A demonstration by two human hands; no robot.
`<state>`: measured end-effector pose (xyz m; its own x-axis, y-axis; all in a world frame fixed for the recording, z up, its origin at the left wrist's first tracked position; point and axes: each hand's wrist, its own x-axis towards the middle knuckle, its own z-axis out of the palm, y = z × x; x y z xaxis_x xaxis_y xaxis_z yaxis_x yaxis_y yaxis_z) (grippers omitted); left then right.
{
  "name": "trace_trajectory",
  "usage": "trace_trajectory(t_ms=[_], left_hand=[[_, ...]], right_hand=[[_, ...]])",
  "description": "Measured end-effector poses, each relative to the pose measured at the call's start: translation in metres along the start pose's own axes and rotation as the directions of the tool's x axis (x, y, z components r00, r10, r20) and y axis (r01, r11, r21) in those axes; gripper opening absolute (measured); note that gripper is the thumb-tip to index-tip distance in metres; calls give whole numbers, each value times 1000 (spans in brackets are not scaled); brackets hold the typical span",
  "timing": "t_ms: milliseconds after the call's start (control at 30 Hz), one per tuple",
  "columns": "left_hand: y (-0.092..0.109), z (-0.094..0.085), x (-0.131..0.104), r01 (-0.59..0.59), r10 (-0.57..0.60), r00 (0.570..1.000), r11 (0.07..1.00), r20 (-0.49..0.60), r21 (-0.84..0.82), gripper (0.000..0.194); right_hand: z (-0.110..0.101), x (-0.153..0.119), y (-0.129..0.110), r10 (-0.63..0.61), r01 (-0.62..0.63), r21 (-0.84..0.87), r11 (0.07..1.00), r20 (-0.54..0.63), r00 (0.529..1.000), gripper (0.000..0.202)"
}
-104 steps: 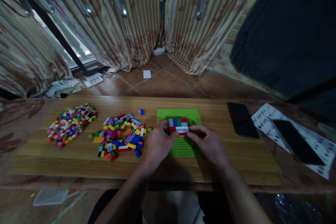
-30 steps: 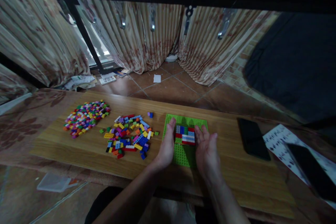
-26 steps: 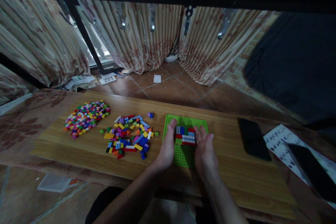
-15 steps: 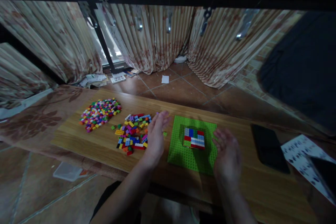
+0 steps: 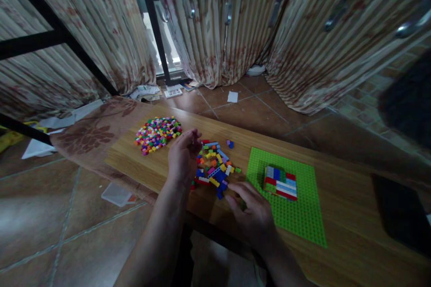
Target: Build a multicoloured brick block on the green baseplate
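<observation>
Closest in, the right hand [image 5: 254,210] came in low over the table [image 5: 346,202], thumb and index finger parted, nothing seen between them, the fingertips right beside the near edge of the loose bricks [image 5: 215,168]. Just to its right lay the green board [image 5: 299,224], and there it was on the farther half: the flat block of bricks [image 5: 281,184], striped red, white and light blue along one side, no hand on it! Off to the far right, a black slab [image 5: 402,210] lay on the wood. Now the left hand [image 5: 182,159], farther out, hung across the left side of the loose bricks, fingers curled; whether they gripped anything, I couldn't tell. Past it sat a small purple-and-blue pair [image 5: 230,144], apart from the rest, and left of that hand, the heap of tiny bricks [image 5: 157,135]. Beyond the table, a white paper [image 5: 232,97] lay on floor tiles [image 5: 259,107], with striped curtains [image 5: 208,40] behind.
</observation>
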<state>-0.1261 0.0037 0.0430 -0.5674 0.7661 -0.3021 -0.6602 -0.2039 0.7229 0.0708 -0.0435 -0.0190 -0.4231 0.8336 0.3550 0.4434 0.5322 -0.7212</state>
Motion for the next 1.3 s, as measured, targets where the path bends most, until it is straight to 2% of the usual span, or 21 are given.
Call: trace_trajectory(t_ms=[233,367,667,733,1000,1100,1300], left_hand=[[24,-13,5,75,-75,997,996,-15,-44,7],[32,-20,7,87,-88,996,994,-21,-64,7],[42,-28,9,70,-74,996,994,-43,-86,6],[43,-29,8,72,-76,996,993,-38,-91,6],[41,-29,9,87,-90,995,992,-29,-91,7],[41,-28,9,96,-100,994,991,-35,-95,7],[42,-28,9,108,-113,993,989,-43,-100,8]], right_hand=[[31,6,-2,-36,34,-131,991,-14,999,31],[39,9,1,-33,27,-153,988,-37,999,26],[42,22,7,-55,19,-149,989,-243,968,21],[44,25,5,-55,20,-160,987,-218,974,24],[52,35,0,-40,42,-270,962,11,999,39],[52,37,0,-25,32,-286,958,29,999,36],[53,38,1,-7,4,-228,974,-13,1000,17]])
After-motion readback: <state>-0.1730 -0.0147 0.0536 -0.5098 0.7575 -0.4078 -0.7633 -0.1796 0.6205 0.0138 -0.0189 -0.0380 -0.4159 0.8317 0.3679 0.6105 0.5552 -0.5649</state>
